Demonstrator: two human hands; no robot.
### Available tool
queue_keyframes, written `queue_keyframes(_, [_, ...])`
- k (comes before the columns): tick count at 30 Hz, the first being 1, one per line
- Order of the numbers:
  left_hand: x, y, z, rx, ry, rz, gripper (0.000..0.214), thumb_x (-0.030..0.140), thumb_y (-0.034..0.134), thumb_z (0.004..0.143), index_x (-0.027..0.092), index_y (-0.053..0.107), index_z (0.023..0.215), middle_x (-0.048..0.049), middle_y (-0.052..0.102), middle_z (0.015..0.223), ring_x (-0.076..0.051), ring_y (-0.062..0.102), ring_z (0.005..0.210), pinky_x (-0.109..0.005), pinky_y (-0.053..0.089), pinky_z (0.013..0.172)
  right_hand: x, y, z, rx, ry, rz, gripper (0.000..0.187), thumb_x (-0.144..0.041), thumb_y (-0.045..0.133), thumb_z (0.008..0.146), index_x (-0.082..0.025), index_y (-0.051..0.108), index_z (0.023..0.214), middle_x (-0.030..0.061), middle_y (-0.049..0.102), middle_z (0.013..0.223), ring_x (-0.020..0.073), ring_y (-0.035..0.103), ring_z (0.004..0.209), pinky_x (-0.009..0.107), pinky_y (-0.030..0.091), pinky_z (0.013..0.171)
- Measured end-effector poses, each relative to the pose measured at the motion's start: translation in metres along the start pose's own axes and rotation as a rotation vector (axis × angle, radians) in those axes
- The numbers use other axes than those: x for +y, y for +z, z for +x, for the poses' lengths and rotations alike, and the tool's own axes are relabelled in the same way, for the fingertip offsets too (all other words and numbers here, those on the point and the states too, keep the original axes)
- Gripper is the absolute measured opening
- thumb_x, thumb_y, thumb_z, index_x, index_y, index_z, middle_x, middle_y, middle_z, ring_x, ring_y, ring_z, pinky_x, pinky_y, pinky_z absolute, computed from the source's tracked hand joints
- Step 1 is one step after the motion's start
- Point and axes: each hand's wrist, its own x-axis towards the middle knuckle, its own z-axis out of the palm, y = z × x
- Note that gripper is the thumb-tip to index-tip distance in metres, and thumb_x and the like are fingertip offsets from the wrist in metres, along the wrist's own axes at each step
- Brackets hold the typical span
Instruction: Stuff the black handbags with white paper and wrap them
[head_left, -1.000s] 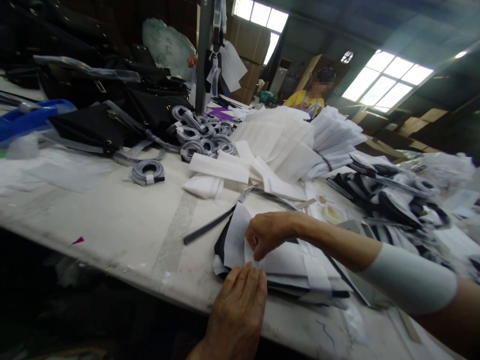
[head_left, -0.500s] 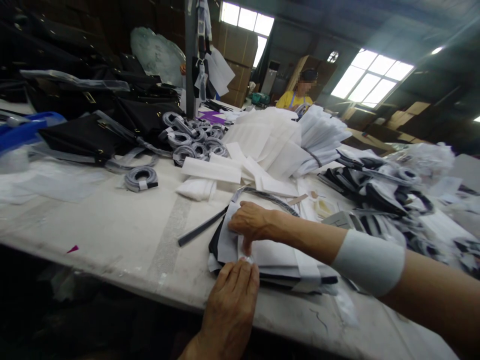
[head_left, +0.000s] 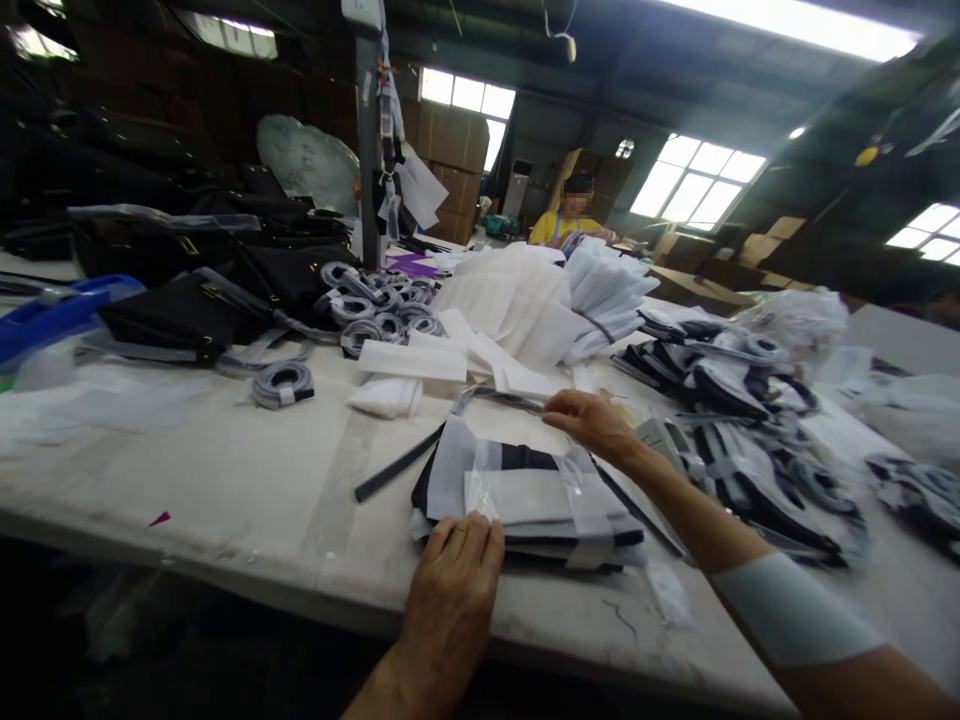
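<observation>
A folded black bag (head_left: 517, 456) wrapped in white foam sheets (head_left: 447, 465) lies near the table's front edge. Clear tape (head_left: 577, 490) crosses the foam. My left hand (head_left: 454, 580) rests its outstretched fingers, side by side, on the bundle's front edge; its thumb is hidden. Behind the bundle, my right hand (head_left: 589, 425) has its fingers curled at a plastic-wrapped bag handle (head_left: 491, 395). Whether they grip the handle or something else is hidden. A dark strip (head_left: 397, 465) sticks out to the left of the bundle.
Coiled wrapped straps (head_left: 367, 310) and black bags (head_left: 176, 310) cover the back left. White foam sheets (head_left: 510, 300) are piled behind the bundle. Wrapped black-and-white pieces (head_left: 739, 465) lie on the right. A person in yellow (head_left: 570, 228) is farther back.
My right hand has lifted off the tape on the foam and moved back and right to the handle. My left hand stays at the front edge. The view has tilted up.
</observation>
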Motion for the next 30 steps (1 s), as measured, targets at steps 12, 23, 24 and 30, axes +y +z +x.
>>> queue_keyframes(12, [-0.023,0.000,0.007,0.121,0.087,-0.253,0.028,0.011,0.054,0.091,0.016,0.056,0.119,-0.0127,0.055,0.124,-0.024,0.052,0.121,-0.039,0.043,0.106,0.056,0.009,-0.100,-0.037,0.383,0.356,0.032,-0.041,0.065,0.075,-0.019,0.074,0.096,0.0046,0.074,0.086,0.0218,0.067,0.079,0.031,0.050,0.069])
queue_keyframes(23, [-0.092,-0.021,0.098,-0.777,-0.566,-0.467,0.025,0.027,0.046,0.086,0.020,0.062,0.104,-0.0048,0.070,0.083,-0.023,0.068,0.084,-0.033,0.048,0.076,0.035,0.043,-0.150,0.281,0.370,0.356,0.051,-0.054,0.060,0.080,-0.023,0.066,0.120,0.0090,0.070,0.117,0.0306,0.064,0.105,0.046,0.049,0.095])
queue_keyframes(24, [-0.094,-0.019,0.104,-0.824,-0.579,-0.491,0.023,0.027,0.047,0.084,0.019,0.062,0.100,-0.0037,0.069,0.077,-0.022,0.068,0.077,-0.031,0.049,0.070,0.035,0.048,-0.154,0.314,0.353,0.329,0.053,-0.056,0.061,0.079,-0.024,0.066,0.121,0.0096,0.069,0.121,0.0328,0.062,0.110,0.050,0.047,0.098])
queue_keyframes(30, [-0.093,-0.005,0.119,-0.976,-0.663,-0.638,0.026,0.030,0.058,0.068,0.018,0.054,0.091,0.0007,0.063,0.071,-0.018,0.063,0.060,-0.023,0.042,0.045,0.043,0.068,-0.164,0.360,0.260,0.293,0.058,-0.058,0.065,0.075,-0.023,0.065,0.121,0.0107,0.064,0.131,0.0362,0.056,0.123,0.058,0.040,0.107])
